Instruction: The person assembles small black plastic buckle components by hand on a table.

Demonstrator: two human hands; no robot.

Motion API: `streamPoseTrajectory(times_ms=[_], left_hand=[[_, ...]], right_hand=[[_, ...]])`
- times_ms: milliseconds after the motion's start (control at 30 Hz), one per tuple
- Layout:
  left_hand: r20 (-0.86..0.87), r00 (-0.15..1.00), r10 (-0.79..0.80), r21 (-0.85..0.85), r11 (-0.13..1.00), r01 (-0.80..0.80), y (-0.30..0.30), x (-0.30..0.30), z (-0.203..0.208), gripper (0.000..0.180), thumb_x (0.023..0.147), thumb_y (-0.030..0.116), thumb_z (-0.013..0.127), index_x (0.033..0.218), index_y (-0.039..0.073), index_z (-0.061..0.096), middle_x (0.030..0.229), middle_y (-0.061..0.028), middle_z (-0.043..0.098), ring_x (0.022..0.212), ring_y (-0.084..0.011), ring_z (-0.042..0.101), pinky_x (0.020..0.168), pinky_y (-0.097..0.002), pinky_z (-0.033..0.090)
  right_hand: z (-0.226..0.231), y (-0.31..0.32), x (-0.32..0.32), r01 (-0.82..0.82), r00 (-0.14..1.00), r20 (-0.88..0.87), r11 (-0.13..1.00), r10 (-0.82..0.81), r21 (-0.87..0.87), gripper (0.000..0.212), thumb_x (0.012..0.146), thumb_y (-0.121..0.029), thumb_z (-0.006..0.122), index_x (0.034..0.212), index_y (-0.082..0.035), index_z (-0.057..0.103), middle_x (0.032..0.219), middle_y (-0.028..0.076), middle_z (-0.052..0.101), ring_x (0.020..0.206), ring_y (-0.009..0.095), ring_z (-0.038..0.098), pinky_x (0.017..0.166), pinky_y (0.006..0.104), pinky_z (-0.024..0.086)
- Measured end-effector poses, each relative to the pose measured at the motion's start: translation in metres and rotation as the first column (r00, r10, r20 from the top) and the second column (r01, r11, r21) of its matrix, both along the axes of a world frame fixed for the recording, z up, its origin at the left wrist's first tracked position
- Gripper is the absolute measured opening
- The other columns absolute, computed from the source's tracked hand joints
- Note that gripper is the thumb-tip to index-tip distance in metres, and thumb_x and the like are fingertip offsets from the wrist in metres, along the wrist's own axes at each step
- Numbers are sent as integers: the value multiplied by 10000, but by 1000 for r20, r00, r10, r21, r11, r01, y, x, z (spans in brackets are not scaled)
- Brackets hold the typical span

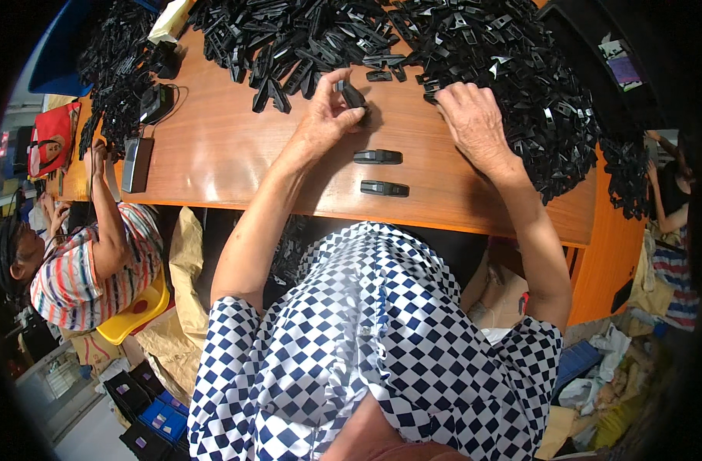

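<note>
Between the thumb and fingers of my left hand [326,114] is a small black plastic part [352,95], held just above the wooden table. My right hand [472,123] is palm down at the inner edge of the right-hand heap of black plastic parts [531,115]. Its fingers are curled together, and whatever they grip is hidden beneath them. Two long black clip-like pieces, one farther away [378,157] and one nearer [385,188], lie side by side between my forearms. Another heap of slim black parts [289,34] spreads over the far middle of the table.
On the left of the table [213,165] stand a dark box-shaped device [137,165] and a black device with a cord [156,104]. A co-worker in a striped shirt [105,261] sits at the left; another person [670,184] is at the far right. A black bin [589,46] stands back right.
</note>
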State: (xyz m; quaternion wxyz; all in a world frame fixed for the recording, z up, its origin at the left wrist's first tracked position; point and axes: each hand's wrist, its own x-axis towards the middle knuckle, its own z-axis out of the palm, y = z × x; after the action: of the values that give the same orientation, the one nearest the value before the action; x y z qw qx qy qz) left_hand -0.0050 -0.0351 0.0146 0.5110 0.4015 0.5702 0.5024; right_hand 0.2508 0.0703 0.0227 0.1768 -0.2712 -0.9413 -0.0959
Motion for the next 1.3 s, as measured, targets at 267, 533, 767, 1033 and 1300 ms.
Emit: streamPoseTrajectory(times_ms=[267,533,767,1033,1300], left_hand=[[-273,932,-239,19,967,254,-5,7,-36,219,891,62,728,1094,43,651,1100,-84,688,939,-170,686,802,-312,566],[-664,742,-95,97,973,212,-25,1,-13,246,874,173,749,1094,79,691,1044,-89,610,950,-283,674,813,-394,549],[-757,643,-121,132,934,331,-19,-5,-21,227,891,218,729,1076,87,711,938,-82,664,869,-279,679,769,-387,540],[-747,654,-124,156,923,353,-20,-4,-27,193,880,217,727,1006,73,705,930,-86,693,842,-289,685,736,-391,539],[-734,669,-117,173,920,351,-23,1,-22,188,873,200,725,994,58,698,926,-84,693,817,-288,694,713,-386,537]], right_hand=[[5,-28,-26,142,989,99,502,-112,-853,280,1023,-260,541,1188,-34,554,1051,231,676,1020,412,646,863,474,487],[-2,-26,-17,229,967,100,622,-235,-748,304,968,-355,632,1057,-64,619,868,177,723,852,411,692,764,505,525],[4,-27,-20,88,990,142,834,-13,-544,244,957,-260,657,937,-26,589,809,161,696,754,369,695,654,469,541],[17,-44,-36,19,990,128,823,66,-568,213,933,-218,680,889,-44,565,743,152,663,729,351,704,660,470,554],[25,-49,-37,63,974,212,795,83,-604,190,961,-198,642,945,-48,527,785,179,659,772,366,680,685,473,527]])
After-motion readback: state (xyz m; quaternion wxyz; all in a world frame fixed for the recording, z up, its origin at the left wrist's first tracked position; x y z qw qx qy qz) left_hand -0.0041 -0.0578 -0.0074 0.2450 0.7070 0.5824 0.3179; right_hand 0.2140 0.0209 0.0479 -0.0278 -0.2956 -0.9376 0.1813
